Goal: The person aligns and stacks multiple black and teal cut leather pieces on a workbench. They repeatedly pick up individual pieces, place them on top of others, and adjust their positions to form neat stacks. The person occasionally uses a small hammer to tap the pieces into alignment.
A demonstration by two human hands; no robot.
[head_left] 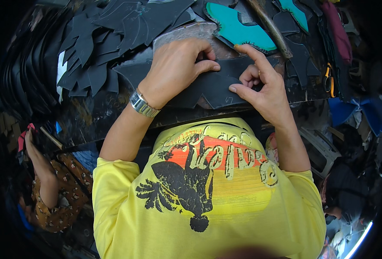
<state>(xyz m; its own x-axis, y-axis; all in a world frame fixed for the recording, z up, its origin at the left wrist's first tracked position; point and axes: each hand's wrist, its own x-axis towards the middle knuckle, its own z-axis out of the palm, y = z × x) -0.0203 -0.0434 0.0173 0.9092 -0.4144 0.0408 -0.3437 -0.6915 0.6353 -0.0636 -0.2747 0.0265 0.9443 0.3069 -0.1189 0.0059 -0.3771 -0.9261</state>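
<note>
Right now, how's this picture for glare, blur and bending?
In the head view, the left hand and right hand look fairly sharp; in the head view, the watch glints, and a white streak glares lower right; at the head view's bottom edge, a dark smudge is out of focus; the head view's corners go black.

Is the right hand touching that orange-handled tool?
Apart: the head view shows dark tabletop between the right hand and the orange-handled tool.

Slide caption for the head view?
Left hand and right hand over a cut black sheet, a teal piece beyond.
</note>
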